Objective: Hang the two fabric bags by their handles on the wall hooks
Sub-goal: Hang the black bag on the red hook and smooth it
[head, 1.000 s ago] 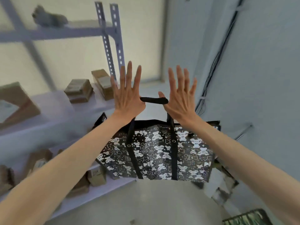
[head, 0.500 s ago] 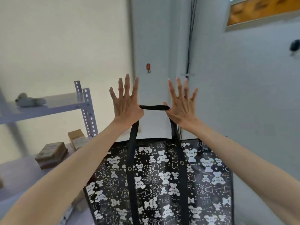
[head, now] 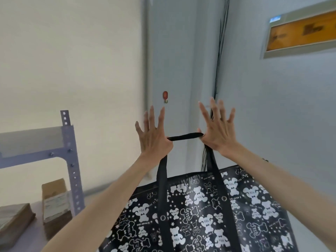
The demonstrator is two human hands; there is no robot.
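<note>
Bag (head: 209, 213), black with white bear print, hangs lowest and nearest, between two raised forearms. Its black handle (head: 185, 136) rises in two straps and runs level across the gap between the hands. Left hand (head: 152, 137) carries one end of the handle in the crook of the thumb, fingers spread and pointing up; right hand (head: 217, 132) carries the other end the same way. Neither grip is closed: the fingers stand apart and the strap rests on the thumbs. To the left, a metal shelf (head: 36, 142) with a perforated upright, and cardboard boxes (head: 54, 202) on a lower level. Beyond the hands, on the wall, a hook (head: 165, 96) with a red top sits above the handle, apart from it. Dark cables (head: 219, 70) run down the wall corner behind the right hand.
</note>
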